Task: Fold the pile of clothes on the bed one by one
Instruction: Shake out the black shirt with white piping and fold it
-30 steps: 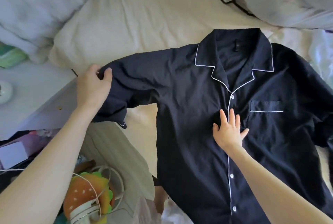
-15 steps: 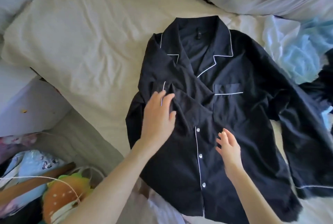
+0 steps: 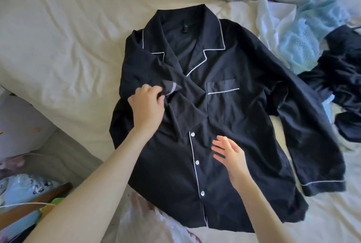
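Pinching the folded-in sleeve cuff [image 3: 172, 89] was the left hand [image 3: 148, 110], over the navy pyjama shirt [image 3: 224, 125] chest. Right hand [image 3: 229, 155] hovered w/ fingers spread, prob. just above the placket. The unfolded sleeve [image 3: 312, 135] ran down the right side, nearer the right hand.

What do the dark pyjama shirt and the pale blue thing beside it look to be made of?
The dark pyjama shirt looks like thin woven cloth, perhaps cotton or a blend: matte, softly creased, with white piping and small glossy white buttons, likely plastic. The pale blue garment looks knitted, with an openwork pattern; its fibre cannot be told.
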Tool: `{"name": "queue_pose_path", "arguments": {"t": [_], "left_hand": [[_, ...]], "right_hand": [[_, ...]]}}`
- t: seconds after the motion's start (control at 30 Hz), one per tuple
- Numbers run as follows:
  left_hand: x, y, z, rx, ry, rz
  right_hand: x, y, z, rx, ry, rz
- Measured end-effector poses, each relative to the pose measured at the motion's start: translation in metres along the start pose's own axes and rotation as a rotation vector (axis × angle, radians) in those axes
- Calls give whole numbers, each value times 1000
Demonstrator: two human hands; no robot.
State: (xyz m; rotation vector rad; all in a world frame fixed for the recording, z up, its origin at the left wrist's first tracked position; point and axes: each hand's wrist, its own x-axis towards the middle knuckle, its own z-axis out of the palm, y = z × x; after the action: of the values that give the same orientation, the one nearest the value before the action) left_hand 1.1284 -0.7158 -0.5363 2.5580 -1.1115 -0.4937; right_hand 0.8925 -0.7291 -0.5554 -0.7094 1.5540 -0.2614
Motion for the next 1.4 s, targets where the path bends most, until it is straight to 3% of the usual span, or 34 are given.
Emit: {"name": "queue_pose_path", "arguments": {"t": [0.1,0.2,0.27,0.37,0.47,0.53,0.63,0.87,1.0,1.07,1.17,1.4], "left_hand": [[-27,42,-4,-40,163,585],[-64,88,13,-66,-36,974],[-87,103,29,-47,-190,1067],[-102,85,51,0,-313,830],[-100,35,66,302,-517,556],[-99,3,70,478,-638,483],[-98,-20,71,561,-644,471],[-101,0,73,470,-502,506],[-94,10,78,434,-433,542],[-89,17,84,480,-496,563],[-79,26,94,564,-622,558],[-57,36,105,605,-895,450]], "right_hand": [[-2,1,-34,371,9,93],[-5,8,-70,667,101,164],[-5,19,-86,675,203,184],[2,32,-97,491,300,187],[15,33,-90,231,322,175],[26,31,-85,161,372,182],[43,29,-86,0,405,173],[41,46,-117,-96,441,211],[35,41,-138,-415,665,36],[40,26,-150,-544,805,-96],[59,-1,-177,-769,880,-193],[108,-53,-243,-960,723,-42]]}}
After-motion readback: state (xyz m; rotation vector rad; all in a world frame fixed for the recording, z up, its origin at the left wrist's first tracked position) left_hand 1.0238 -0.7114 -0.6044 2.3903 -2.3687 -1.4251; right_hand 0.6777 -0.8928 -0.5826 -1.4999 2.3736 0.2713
